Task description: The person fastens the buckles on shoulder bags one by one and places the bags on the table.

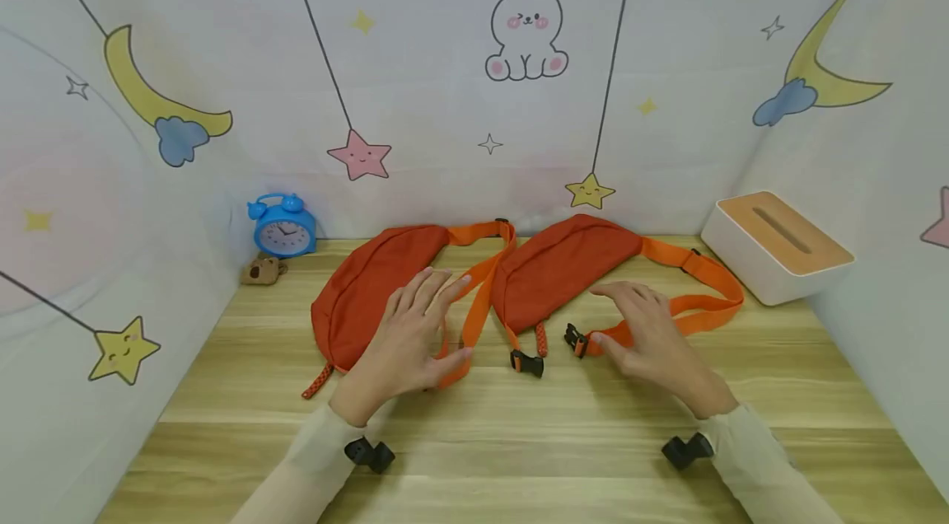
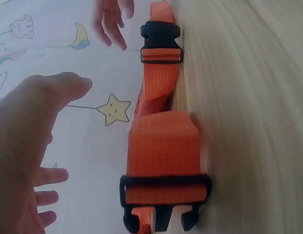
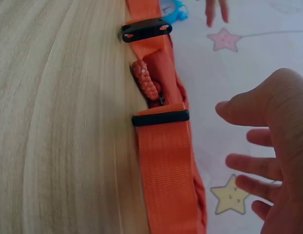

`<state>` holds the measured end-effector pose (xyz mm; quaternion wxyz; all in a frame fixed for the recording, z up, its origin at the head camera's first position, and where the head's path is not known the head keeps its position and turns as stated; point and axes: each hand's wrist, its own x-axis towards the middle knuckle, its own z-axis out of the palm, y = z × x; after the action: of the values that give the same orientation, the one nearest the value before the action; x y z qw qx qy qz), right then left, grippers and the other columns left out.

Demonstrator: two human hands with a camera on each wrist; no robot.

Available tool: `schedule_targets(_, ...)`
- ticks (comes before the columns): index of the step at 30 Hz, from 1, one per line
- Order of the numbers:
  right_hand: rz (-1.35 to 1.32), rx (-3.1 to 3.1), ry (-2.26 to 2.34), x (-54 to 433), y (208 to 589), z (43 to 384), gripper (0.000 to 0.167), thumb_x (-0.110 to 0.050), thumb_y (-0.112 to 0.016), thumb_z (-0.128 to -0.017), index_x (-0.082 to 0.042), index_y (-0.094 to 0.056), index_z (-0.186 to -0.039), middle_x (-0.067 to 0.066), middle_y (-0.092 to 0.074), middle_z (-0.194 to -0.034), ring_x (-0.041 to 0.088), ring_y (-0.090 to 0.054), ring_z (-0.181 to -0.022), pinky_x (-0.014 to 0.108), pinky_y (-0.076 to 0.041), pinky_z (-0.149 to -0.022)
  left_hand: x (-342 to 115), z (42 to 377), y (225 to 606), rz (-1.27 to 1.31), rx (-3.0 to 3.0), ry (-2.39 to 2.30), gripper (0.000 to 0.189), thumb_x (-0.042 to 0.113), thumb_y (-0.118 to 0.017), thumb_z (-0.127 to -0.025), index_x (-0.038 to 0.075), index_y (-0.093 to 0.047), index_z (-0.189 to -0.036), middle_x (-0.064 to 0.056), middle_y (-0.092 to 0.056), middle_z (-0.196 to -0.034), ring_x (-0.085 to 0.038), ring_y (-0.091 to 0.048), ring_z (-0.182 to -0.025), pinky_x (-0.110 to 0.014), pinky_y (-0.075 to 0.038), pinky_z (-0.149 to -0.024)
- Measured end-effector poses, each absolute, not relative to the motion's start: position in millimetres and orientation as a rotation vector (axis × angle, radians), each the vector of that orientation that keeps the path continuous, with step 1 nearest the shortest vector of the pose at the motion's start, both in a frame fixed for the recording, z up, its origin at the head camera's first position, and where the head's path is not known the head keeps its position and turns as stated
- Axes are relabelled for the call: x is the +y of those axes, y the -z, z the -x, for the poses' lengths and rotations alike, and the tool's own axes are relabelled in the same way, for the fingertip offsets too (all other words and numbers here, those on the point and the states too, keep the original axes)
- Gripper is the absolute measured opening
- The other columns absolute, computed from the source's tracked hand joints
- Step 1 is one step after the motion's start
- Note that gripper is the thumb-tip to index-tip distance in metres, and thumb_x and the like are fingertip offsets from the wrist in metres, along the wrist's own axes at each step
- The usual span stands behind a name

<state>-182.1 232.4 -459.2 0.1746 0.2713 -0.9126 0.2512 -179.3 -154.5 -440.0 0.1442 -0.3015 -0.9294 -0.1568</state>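
Two orange-red waist bags lie side by side on the wooden table, the left waist bag and the right waist bag. My left hand hovers over the left bag's lower right side and its orange strap, fingers spread. Above the right bag's strap is my right hand, thumb tip close to a black pronged buckle. The matching black buckle half lies between the hands. In the left wrist view a pronged buckle ends the near strap. A braided zipper pull shows in the right wrist view.
At the back left stand a blue alarm clock and a small brown bear-like item. A white tissue box with a wood-coloured top is at the back right. Printed cloth walls the table at the back and sides.
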Motion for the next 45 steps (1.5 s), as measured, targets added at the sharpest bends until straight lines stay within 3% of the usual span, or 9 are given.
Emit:
schedule_targets(7,-0.783,-2.596,-0.754,230.8,462.3,183.6,0.052,-0.019,-0.083,-0.091,-0.007,-0.065,-0.138,0.012,-0.071,-0.137,0.04,-0.059,-0.13,0.064,-0.039,-0.102,-142.6,180.5,444.3,0.932,-2.65,0.493,0.094,0.045,-0.081,-0.09,0.024,-0.034,-0.169,-0.013,-0.045,-0.167,-0.044,-0.038,-0.156,-0.069,-0.036,-0.121)
schedule_targets(19,-0.84,-2.62,-0.766,226.6,467.5,186.0,0.04,-0.017,-0.084,-0.088,-0.01,-0.074,-0.126,0.007,-0.076,-0.124,0.034,-0.061,-0.126,0.061,-0.038,-0.106,-125.5,178.8,451.5,1.012,-2.717,0.523,0.086,0.049,-0.078,-0.095,0.025,-0.038,-0.167,-0.009,-0.059,-0.158,-0.039,-0.049,-0.151,-0.068,-0.041,-0.119)
schedule_targets(24,-0.847,-2.62,-0.756,225.0,469.8,186.1,0.04,-0.016,-0.084,-0.087,-0.01,-0.075,-0.125,0.009,-0.077,-0.123,0.035,-0.061,-0.124,0.061,-0.038,-0.105,-121.3,177.7,453.5,1.076,-2.697,0.548,0.079,0.045,-0.077,-0.096,0.023,-0.043,-0.164,-0.008,-0.067,-0.147,-0.037,-0.054,-0.145,-0.068,-0.045,-0.116)
schedule_targets(30,-0.848,-2.629,-0.756,225.5,473.2,186.8,0.038,-0.015,-0.084,-0.087,-0.012,-0.075,-0.124,0.008,-0.077,-0.122,0.034,-0.062,-0.123,0.06,-0.038,-0.103,-114.8,179.5,455.3,1.147,-2.652,0.538,0.07,0.037,-0.08,-0.096,0.019,-0.052,-0.158,-0.007,-0.075,-0.129,-0.032,-0.06,-0.134,-0.057,-0.049,-0.114)
schedule_targets(35,-0.86,-2.615,-0.755,225.5,475.9,187.5,0.035,-0.014,-0.085,-0.088,-0.014,-0.077,-0.122,0.006,-0.078,-0.12,0.033,-0.064,-0.121,0.058,-0.04,-0.1,-110.4,181.7,455.2,1.191,-2.667,0.503,0.062,0.036,-0.078,-0.097,0.016,-0.057,-0.153,-0.005,-0.077,-0.122,-0.029,-0.065,-0.126,-0.054,-0.045,-0.119)
schedule_targets(45,-0.889,-2.621,-0.765,224.9,478.7,185.4,0.028,-0.012,-0.085,-0.09,-0.017,-0.08,-0.117,0.003,-0.08,-0.117,0.033,-0.066,-0.12,0.062,-0.04,-0.102,-103.8,183.9,456.5,1.236,-2.678,0.526,0.046,0.033,-0.076,-0.1,0.016,-0.067,-0.141,-0.001,-0.079,-0.117,-0.026,-0.066,-0.123,-0.053,-0.05,-0.111)
